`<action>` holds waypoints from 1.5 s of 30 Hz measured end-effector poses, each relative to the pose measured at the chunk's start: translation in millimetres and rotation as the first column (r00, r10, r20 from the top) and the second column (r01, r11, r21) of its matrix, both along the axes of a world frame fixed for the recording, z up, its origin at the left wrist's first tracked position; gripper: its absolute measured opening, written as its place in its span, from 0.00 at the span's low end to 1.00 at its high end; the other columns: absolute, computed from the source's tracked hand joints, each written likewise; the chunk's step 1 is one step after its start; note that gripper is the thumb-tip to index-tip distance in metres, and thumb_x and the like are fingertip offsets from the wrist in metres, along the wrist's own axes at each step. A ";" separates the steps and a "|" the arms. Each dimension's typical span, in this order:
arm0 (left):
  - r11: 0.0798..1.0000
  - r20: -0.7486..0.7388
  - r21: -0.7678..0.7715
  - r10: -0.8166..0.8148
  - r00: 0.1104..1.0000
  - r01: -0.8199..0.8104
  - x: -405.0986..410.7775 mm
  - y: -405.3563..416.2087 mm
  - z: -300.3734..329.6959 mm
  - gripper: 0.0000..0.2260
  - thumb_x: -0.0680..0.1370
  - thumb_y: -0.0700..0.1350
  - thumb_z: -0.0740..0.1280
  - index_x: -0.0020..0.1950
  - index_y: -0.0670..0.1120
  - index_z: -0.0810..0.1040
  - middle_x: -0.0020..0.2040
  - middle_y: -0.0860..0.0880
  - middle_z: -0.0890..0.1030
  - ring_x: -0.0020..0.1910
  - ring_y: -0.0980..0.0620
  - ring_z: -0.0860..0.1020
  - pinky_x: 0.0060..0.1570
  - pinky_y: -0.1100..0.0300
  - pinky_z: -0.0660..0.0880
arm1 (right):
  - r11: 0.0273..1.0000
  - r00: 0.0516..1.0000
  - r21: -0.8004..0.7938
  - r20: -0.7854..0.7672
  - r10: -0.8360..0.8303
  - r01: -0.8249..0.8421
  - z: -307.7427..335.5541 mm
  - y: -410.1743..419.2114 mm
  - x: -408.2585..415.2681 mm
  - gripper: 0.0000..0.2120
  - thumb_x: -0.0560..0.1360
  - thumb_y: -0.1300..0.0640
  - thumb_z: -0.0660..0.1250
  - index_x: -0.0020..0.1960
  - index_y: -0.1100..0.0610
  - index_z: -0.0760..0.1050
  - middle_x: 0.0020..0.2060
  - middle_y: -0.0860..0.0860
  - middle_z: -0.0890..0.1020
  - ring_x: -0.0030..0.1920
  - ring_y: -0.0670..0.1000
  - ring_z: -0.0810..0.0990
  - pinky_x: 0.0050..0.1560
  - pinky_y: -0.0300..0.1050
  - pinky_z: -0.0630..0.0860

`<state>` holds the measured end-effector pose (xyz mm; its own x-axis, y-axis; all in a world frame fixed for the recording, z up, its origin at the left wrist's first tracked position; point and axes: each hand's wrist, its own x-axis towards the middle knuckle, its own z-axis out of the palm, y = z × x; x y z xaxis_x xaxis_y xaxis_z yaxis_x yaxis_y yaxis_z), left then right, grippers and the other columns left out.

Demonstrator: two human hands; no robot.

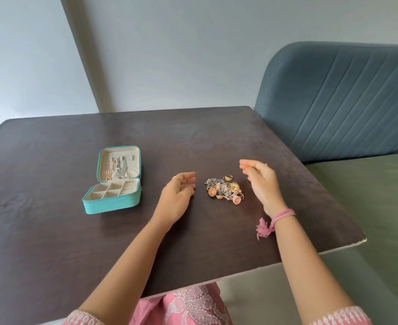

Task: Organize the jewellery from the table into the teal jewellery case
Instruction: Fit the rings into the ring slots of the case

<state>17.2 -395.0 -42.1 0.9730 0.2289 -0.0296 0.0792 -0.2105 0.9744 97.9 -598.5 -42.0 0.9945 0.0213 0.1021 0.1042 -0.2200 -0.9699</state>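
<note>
You are at the picking stage: the dark surface [52, 242] fills the middle of the frame, and on it the case [113, 181] lies open at centre left while the pile [225, 190] of jewellery waits just right of centre, well apart from the case. Judging by that, most of the sorting is not yet done; only the chains [117, 168] hang inside the raised lid, and the compartments in the base look bare from here. Your left hand [178, 195] sits just left of the pile, fingers loosely curled and holding nothing, its grip released; a thin ring shows on one finger. Your right hand [262, 184] hovers just right of the pile, fingers relaxed and bent forward at the top, also holding nothing as far as can be seen, with a pink thread [280, 218] tied at the wrist. The next move likely calls for pinching one small piece off the heap without dragging its neighbours along, since the pieces look tangled and piled on each other, then carrying it leftward across the surface to a fitting slot. The case is teal outside with a cream lining, its base split into square cells at the left and ribbed ring rolls at the right. The pile mixes gold, silver and rose-toned pieces: domed filigree earrings, a flower-shaped gold piece, and a gold ring [228, 177] lying at its upper edge, just apart from the rest.
</note>
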 end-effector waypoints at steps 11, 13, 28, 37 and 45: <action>0.987 0.081 0.163 -0.022 0.996 0.008 -19.4 9.2 -2.9 0.12 0.77 0.36 0.64 0.55 0.50 0.78 0.54 0.54 0.80 0.53 0.61 0.79 0.52 0.75 0.71 | 0.885 0.972 -0.435 0.082 0.222 -0.166 -3.3 -13.6 18.3 0.07 0.77 0.55 0.67 0.51 0.47 0.82 0.48 0.43 0.82 0.47 0.42 0.80 0.44 0.29 0.72; 0.992 0.073 0.125 -0.010 0.997 0.001 -18.1 9.4 -2.9 0.11 0.78 0.37 0.64 0.54 0.51 0.78 0.53 0.56 0.81 0.52 0.60 0.80 0.53 0.71 0.72 | 0.851 0.958 -0.491 0.105 0.266 -0.183 -2.7 -13.0 18.1 0.08 0.78 0.55 0.65 0.52 0.47 0.82 0.48 0.42 0.80 0.48 0.41 0.78 0.43 0.27 0.69; 0.998 0.009 -0.056 0.004 1.000 -0.004 -12.6 14.4 -2.3 0.10 0.77 0.35 0.65 0.51 0.50 0.79 0.50 0.53 0.83 0.48 0.57 0.82 0.55 0.63 0.76 | 0.750 0.936 -0.642 0.145 0.320 -0.157 -5.3 -18.1 24.4 0.09 0.78 0.58 0.64 0.52 0.50 0.82 0.49 0.43 0.78 0.48 0.42 0.76 0.44 0.24 0.66; 0.995 -0.004 -0.096 0.005 1.000 -0.005 -13.2 15.4 -1.7 0.11 0.76 0.33 0.64 0.51 0.48 0.79 0.49 0.51 0.83 0.48 0.56 0.82 0.56 0.61 0.76 | 0.752 0.932 -0.642 0.163 0.324 -0.149 -5.4 -14.7 21.5 0.07 0.76 0.57 0.68 0.52 0.51 0.82 0.48 0.44 0.78 0.46 0.40 0.77 0.42 0.24 0.68; 0.956 0.111 0.278 -0.128 0.986 0.093 -30.0 9.2 -3.0 0.11 0.77 0.36 0.64 0.52 0.50 0.80 0.50 0.52 0.80 0.49 0.60 0.79 0.52 0.71 0.73 | 0.878 0.962 -0.468 0.178 0.208 -0.103 8.4 -9.7 15.8 0.05 0.76 0.56 0.68 0.48 0.48 0.82 0.47 0.43 0.82 0.48 0.43 0.80 0.47 0.29 0.73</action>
<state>-12.8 -385.8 -45.1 0.9844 0.1020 0.1432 -0.0795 -0.4682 0.8800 113.7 -608.2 -33.6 0.9284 0.2694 0.2559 0.3691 -0.5900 -0.7181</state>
